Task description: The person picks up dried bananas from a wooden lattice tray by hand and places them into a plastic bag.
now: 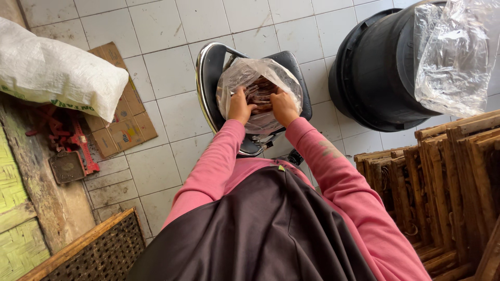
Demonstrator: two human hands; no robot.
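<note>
Seen from the head camera, we look straight down over our dark apron and pink sleeves to a clear plastic bag (259,88) resting on the seat of a black chair with a chrome frame (204,78). The bag sits at the middle of the seat and is filled with flat, brown, layered pieces (260,92) whose kind we cannot tell. Our left hand (240,105) and right hand (284,106) both reach into the bag's open mouth at its near side, fingers curled down among the brown pieces, the two hands just beside each other; whether the fingers close on any piece we cannot tell, since the contents hide the fingertips. On the white tiled floor, a white woven sack (54,70) lies at the left on a wooden ledge, with flattened cardboard (122,119) beside it. A large black tub (377,73) stands at the upper right, a crumpled clear plastic sheet (455,54) draped over its rim. Stacked wooden frames (448,182) fill the right edge, and a mesh tray (99,255) lies at the lower left.
</note>
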